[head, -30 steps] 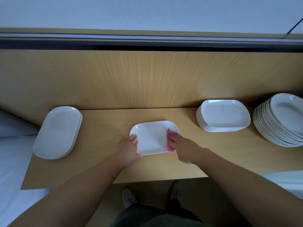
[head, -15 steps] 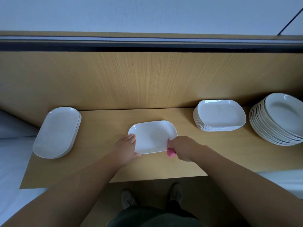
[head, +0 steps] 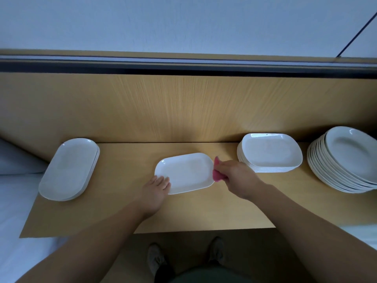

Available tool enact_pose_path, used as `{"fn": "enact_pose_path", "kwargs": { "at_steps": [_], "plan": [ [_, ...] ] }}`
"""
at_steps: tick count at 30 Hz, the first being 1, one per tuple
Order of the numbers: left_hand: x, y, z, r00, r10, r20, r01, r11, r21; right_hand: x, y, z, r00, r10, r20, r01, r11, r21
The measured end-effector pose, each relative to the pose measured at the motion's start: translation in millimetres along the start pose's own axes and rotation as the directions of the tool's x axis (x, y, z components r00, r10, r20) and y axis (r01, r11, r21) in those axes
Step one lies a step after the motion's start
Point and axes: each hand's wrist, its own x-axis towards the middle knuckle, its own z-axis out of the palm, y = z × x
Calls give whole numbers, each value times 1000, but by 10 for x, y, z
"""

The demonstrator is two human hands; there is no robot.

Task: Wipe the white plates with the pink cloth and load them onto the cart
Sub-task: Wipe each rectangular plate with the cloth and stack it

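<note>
A single white rectangular plate (head: 186, 172) lies flat in the middle of the wooden shelf (head: 204, 211). My left hand (head: 156, 189) rests on its near left corner, fingers straight on the rim. My right hand (head: 234, 174) is at the plate's right edge and grips the bunched pink cloth (head: 216, 174), which sticks out above and below my fingers. The cloth is off the plate's face, beside its right rim.
A stack of white rectangular plates (head: 269, 153) stands to the right, and a tall stack of round plates (head: 346, 160) at the far right. Oval plates (head: 68, 168) sit on the left. A wooden back panel rises behind. White surfaces flank the shelf.
My right hand pulled the pink cloth off the plate's face to its right rim and lifted slightly. The left hand stayed on the plate's near left corner.
</note>
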Motion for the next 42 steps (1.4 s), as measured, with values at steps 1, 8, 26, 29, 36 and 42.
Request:
{"fn": "enact_pose_path", "kwargs": {
  "at_steps": [1,8,26,29,36,42],
  "plan": [
    [6,0,4,1000,-1,-28,1,1000,-7,7,12,9,999,-25,-40,25,1000,-4],
    [83,83,-506,987,-154,56,163,953,-257,151,1,-196,964,-141,-227,139,990,-25],
    [1,145,-964,929,-354,-108,177,681,-711,194,-197,-433,883,-246,-400,234,969,-79],
    [17,108,-878,914,-406,-19,234,563,-792,168,-228,-392,882,-258,-394,241,966,-92],
    [121,-25,-894,873,-458,168,352,353,-867,199,-264,-220,907,-250,-339,244,968,-63],
    [190,-181,-769,882,-362,302,409,272,-871,293,-247,-63,943,-218,-252,214,976,-42]
  ]
}}
